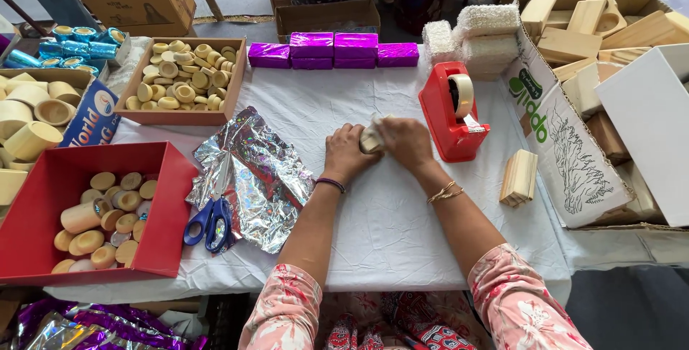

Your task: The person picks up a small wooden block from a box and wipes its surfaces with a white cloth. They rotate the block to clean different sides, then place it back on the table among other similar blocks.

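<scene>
both hands meet mid-table on the white cloth [387, 228]. left hand [347, 153] curled shut, fingers wrapped round a small pale block [371, 139]; right hand [406, 142] clamped over the same block from the other side, knuckles up. the block sits between the two hands, mostly hidden, only a pale edge showing, pressed down at or just above the cloth; cannot tell if it touches.

just right of the right hand: red tape dispenser [451, 113], roll upright in it. further right, past the wrist, a small stack of wood slats [519, 176].

left of the left hand: crumpled foil sheet [257, 174], with blue scissors [209, 222] lying on its near edge. beyond that, a red box [50, 178] of round wooden pieces.

ahead of the hands, well apart: row of purple wrapped blocks [331, 50], a wooden tray [237, 77] of small rings to their left, white sponges [479, 34] to their right.

far right: cardboard box [552, 128] holding wooden blocks.
</scene>
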